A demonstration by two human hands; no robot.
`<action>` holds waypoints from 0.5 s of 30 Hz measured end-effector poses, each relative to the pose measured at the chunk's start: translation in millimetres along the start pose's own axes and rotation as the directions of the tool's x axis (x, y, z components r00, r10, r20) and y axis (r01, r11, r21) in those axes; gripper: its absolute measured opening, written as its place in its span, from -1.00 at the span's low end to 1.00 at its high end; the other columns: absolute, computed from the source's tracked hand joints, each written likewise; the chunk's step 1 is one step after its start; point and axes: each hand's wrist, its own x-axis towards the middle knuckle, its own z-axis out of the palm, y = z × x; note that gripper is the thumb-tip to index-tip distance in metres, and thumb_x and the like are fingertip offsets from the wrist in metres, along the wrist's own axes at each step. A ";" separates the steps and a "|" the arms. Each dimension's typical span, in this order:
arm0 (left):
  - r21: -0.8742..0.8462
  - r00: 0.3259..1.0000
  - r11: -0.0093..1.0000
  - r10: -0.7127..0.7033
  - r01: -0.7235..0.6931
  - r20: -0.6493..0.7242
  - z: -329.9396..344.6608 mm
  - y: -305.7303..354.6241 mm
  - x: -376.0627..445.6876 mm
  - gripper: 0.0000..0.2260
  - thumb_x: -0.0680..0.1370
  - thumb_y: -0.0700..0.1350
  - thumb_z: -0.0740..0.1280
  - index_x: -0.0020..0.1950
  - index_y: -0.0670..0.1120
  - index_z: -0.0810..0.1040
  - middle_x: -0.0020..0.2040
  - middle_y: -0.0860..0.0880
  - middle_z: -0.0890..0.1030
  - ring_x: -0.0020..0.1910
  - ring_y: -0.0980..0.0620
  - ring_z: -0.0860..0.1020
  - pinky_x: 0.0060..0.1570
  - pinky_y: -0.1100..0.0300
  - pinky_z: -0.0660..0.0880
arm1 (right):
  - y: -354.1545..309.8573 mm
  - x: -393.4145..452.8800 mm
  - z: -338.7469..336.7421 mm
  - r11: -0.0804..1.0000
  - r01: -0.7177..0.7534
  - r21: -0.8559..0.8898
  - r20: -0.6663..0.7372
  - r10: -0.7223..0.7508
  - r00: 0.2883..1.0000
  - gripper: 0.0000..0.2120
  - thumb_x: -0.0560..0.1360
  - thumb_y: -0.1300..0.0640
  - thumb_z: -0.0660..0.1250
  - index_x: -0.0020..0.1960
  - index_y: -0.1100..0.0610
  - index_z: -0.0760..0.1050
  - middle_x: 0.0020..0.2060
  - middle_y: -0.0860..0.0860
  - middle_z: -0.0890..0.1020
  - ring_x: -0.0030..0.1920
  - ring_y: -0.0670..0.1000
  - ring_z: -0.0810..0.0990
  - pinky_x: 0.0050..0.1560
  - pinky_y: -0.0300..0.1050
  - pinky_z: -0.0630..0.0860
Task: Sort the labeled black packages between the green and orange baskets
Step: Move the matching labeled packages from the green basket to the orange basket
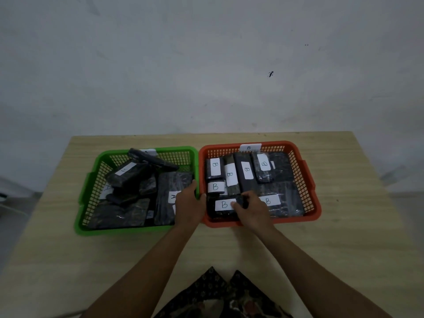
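Note:
A green basket point(91, 198) on the left holds several black packages with white "A" labels, piled loosely. Beside it, an orange basket point(308, 180) holds several black packages labelled "B", laid flat in rows. My right hand point(251, 208) reaches into the orange basket's near left corner, its fingers closed on a black B package point(223, 206) lying there. My left hand point(189, 203) rests over the two adjoining basket rims, with its fingers curled on the orange rim. It covers part of an A package point(171, 196).
Both baskets stand side by side on a light wooden table point(344, 249) set against a pale wall. A white "B" tag point(249, 148) is fixed on the orange basket's far rim. Patterned dark clothing shows at the bottom edge.

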 end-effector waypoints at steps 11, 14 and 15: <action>-0.116 0.991 0.986 0.110 -0.118 -0.071 -15.2 -5.4 -1.0 -0.77 0.49 -0.21 0.40 0.14 -0.07 0.60 -0.12 0.02 0.65 -0.18 0.16 0.55 -0.14 0.16 0.54 | -9.3 -15.3 6.2 0.929 0.142 -0.342 -0.173 -0.211 0.962 -0.64 0.53 -0.07 0.33 0.25 0.07 0.43 0.20 0.08 0.49 0.11 0.13 0.54 0.01 0.03 0.54; -0.123 0.970 0.972 0.176 -0.198 -0.169 -37.0 -18.6 0.6 -0.70 0.48 -0.19 0.45 0.21 -0.17 0.61 0.08 -0.11 0.69 0.01 0.03 0.63 0.03 0.15 0.58 | -29.7 -19.1 15.7 0.896 0.322 -0.305 -0.222 -0.395 0.891 -0.72 0.53 -0.01 0.36 0.19 0.09 0.51 0.12 0.06 0.53 0.07 0.09 0.56 -0.04 -0.04 0.52; -0.112 0.961 0.968 0.199 -0.223 -0.192 -47.6 -25.4 1.6 -0.71 0.49 -0.18 0.46 0.20 -0.18 0.61 0.09 -0.12 0.68 0.01 0.02 0.64 0.03 0.19 0.58 | -40.6 -20.7 21.5 0.881 0.385 -0.276 -0.222 -0.448 0.866 -0.75 0.53 0.01 0.36 0.16 0.08 0.53 0.10 0.04 0.54 0.06 0.06 0.55 -0.05 -0.10 0.49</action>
